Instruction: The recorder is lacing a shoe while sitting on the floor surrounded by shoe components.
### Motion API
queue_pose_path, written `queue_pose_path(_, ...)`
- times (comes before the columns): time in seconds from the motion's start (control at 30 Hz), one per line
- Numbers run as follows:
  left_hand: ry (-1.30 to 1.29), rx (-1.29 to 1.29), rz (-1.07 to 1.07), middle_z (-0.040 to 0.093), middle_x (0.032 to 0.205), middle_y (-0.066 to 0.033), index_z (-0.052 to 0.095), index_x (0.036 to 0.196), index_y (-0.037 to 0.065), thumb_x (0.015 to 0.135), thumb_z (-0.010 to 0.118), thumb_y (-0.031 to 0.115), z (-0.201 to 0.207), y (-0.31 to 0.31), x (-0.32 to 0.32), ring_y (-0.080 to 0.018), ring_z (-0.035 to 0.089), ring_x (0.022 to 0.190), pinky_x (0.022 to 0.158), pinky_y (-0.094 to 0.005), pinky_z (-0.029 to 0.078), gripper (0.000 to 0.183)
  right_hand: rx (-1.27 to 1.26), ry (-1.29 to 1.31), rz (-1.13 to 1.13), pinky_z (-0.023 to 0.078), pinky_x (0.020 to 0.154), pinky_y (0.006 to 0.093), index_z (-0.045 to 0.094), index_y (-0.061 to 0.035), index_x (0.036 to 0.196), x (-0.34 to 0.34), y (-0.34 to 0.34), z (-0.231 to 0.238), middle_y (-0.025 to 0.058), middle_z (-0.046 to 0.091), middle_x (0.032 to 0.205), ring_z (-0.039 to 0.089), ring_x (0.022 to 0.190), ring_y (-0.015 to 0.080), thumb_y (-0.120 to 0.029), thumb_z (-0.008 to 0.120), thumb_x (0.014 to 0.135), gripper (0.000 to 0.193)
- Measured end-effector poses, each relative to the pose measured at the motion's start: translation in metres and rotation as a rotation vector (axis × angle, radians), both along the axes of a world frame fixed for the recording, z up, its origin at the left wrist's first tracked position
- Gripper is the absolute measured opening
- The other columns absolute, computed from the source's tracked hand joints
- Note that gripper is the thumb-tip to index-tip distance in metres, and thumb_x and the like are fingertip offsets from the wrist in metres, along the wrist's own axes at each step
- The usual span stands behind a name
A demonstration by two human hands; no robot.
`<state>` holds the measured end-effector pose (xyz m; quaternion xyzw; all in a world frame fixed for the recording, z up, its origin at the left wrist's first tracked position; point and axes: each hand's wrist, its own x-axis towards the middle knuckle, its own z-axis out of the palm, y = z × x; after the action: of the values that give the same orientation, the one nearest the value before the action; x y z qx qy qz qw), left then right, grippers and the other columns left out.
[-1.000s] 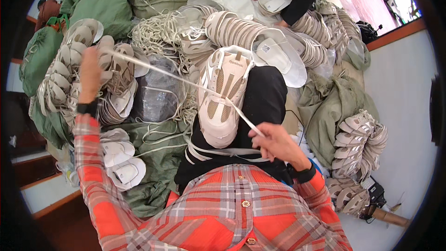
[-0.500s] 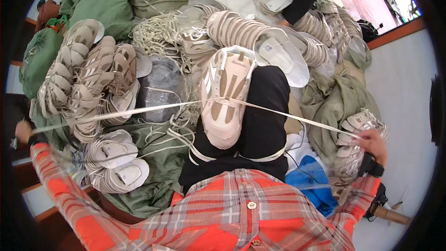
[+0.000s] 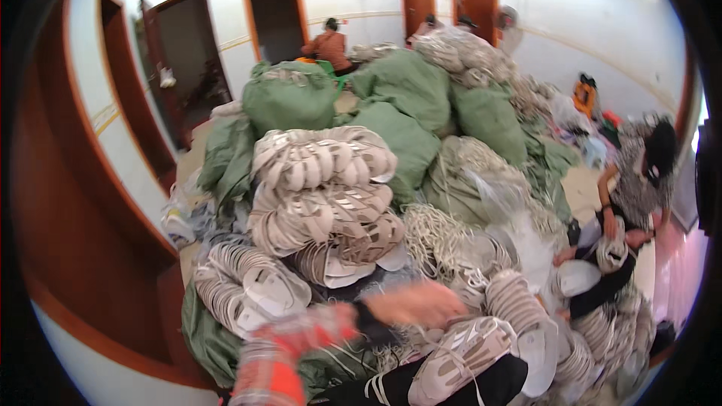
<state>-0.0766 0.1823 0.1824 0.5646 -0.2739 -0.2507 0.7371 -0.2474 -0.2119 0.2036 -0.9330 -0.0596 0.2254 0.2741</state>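
Observation:
A beige and white shoe upper [image 3: 459,365] lies on my black-trousered lap at the lower edge, a pale lace trailing over it. My left hand [image 3: 417,305], in a red plaid sleeve with a dark band at the wrist, reaches across just beyond the shoe. It is smeared by motion; its fingers cannot be made out, nor whether they hold anything. My right hand is outside the picture. Left of the shoe sits a nested row of shoe uppers [image 3: 252,286] with white insoles. Behind my hand are larger stacks of beige uppers [image 3: 323,203].
A heap of loose pale laces [image 3: 436,237] lies beyond my hand. Green sacks [image 3: 402,98] pile up behind. At right a seated person [image 3: 639,180] handles a shoe upper, near more stacked uppers [image 3: 519,316]. Other people [image 3: 329,46] sit far back by the doorways.
The view has swung up and left, showing the room. Both hands were stretched wide, pulling the laces apart; now my left hand is in close by the shoe and my right is out of sight.

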Motion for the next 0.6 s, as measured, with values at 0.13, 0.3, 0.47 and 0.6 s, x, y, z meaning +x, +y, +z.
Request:
queue_pose_path(0.13, -0.248, 0.108, 0.132, 0.052, 0.076, -0.0096, 0.051, 0.079, 0.001, 0.089, 0.048, 0.018, -0.029, -0.157, -0.037, -0.0242, 0.051, 0.069, 0.065, -0.034, 0.042, 0.02, 0.732, -0.024, -0.281, 0.036, 0.042, 0.0213, 0.06, -0.001, 0.097, 0.047, 0.081, 0.015, 0.0004, 0.056, 0.061, 0.044, 0.044, 0.006, -0.004, 0.058, 0.086, 0.012)
queue_pose_path(0.3, -0.534, 0.182, 0.189, 0.052, 0.078, -0.0151, 0.054, 0.08, 0.0, 0.078, 0.055, 0.008, -0.037, -0.168, -0.04, -0.0285, 0.051, 0.07, 0.063, -0.0365, 0.04, 0.008, 1.152, 0.03, -0.332, 0.032, 0.039, 0.0206, 0.053, -0.0012, 0.092, 0.043, 0.07, 0.0, -0.0003, 0.043, 0.057, 0.04, 0.042, 0.0083, -0.001, 0.047, 0.089, 0.007)
queue_pose_path(0.47, -0.247, 0.189, 0.248, 0.053, 0.068, -0.0097, 0.048, 0.082, 0.003, 0.095, 0.039, 0.019, -0.013, -0.137, -0.042, -0.0234, 0.052, 0.068, 0.063, -0.034, 0.04, 0.023, 0.832, -0.573, -0.005, 0.034, 0.045, 0.0238, 0.054, 0.0033, 0.091, 0.037, 0.042, -0.033, 0.0012, 0.044, 0.067, 0.044, 0.052, 0.0116, 0.0, 0.042, 0.089, 0.012)
queue_pose_path(0.6, 0.143, 0.243, 0.149, 0.052, 0.068, -0.0119, 0.047, 0.083, 0.003, 0.095, 0.039, 0.019, -0.021, -0.148, -0.057, -0.0257, 0.052, 0.068, 0.063, -0.0362, 0.039, 0.022, 0.863, 0.006, -0.487, 0.042, 0.048, 0.023, 0.058, -0.0006, 0.087, 0.053, 0.125, 0.028, 0.0005, 0.051, 0.058, 0.051, 0.05, 0.0107, -0.012, 0.052, 0.092, 0.014)
